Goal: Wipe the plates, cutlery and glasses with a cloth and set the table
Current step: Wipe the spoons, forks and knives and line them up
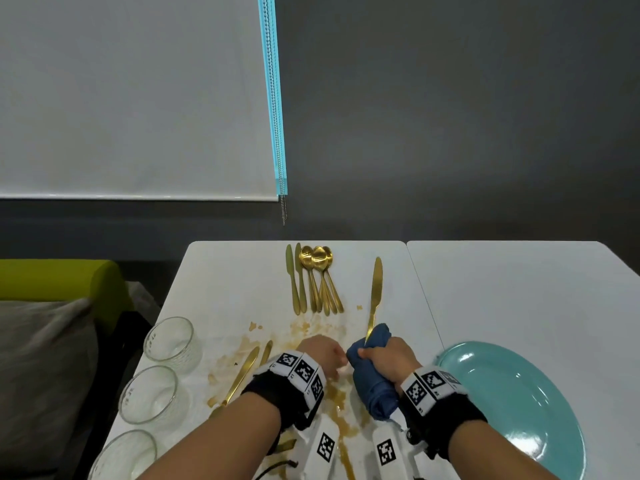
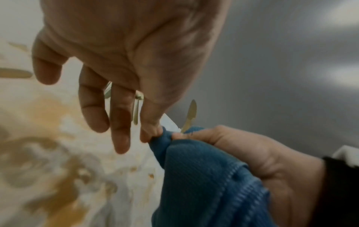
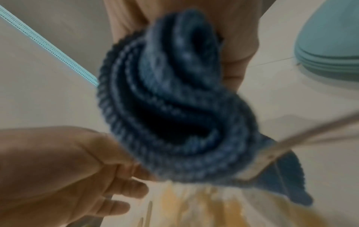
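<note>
My right hand [image 1: 384,358] grips a bunched blue cloth [image 1: 375,382] above the white table [image 1: 225,271]. A gold knife [image 1: 375,289] sticks out of the top of the cloth, blade pointing away from me and handle buried in the folds. My left hand [image 1: 325,355] is just left of it. In the left wrist view, my left hand [image 2: 150,134] pinches a tip of the cloth [image 2: 204,176] between thumb and forefinger, the other fingers straight. The knife blade [image 2: 191,112] shows beyond. The right wrist view is filled by the cloth [image 3: 170,107], with the knife [image 3: 272,155] coming out at the right.
Two knives and several spoons [image 1: 313,282] lie in a row at the far edge. Two more knives [image 1: 242,374] lie in brown spill stains [image 1: 311,329] under my hands. Three glasses [image 1: 171,341] stand along the left edge. A teal plate [image 1: 519,410] sits at right.
</note>
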A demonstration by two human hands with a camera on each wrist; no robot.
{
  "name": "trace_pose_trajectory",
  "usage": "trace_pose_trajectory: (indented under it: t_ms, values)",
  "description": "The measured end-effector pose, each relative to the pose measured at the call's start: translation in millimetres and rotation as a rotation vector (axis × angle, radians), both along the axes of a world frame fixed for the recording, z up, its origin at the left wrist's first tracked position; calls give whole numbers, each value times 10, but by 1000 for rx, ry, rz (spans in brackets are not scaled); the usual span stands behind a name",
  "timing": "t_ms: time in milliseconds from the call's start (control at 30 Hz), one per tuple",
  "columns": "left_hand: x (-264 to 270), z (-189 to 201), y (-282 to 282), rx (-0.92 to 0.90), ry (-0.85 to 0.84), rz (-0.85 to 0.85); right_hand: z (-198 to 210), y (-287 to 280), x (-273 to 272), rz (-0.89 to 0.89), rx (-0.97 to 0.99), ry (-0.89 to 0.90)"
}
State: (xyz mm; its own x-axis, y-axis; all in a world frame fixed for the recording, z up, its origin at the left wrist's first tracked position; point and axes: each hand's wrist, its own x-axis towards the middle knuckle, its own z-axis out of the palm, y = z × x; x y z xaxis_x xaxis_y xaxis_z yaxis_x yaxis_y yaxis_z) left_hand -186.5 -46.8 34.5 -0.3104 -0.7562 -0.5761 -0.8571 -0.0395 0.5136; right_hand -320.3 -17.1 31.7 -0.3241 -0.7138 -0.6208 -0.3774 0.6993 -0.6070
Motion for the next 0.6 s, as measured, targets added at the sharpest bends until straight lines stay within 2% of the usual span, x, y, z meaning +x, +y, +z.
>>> trace_pose_trajectory:
  t_ms: [133,200,267,400,467,600]
  values:
    - [-92,92,-216,-150,115,233,134,-87,66,116,22,47]
    - [-187,117,-274,-167,147,284,219,-134,113,170,22,88]
    - [-263,104,-345,-149,133,345,283,-171,157,202,14,111]
    - [-330,43,-500,-66,66,444,297,-228,234,148,-23,100]
    - [-326,11,-539,-56,43,455,267,-232,261,252,-5,190]
    - [-341,-61,-611,-76,6,495,180,-293,286,347,1,259]
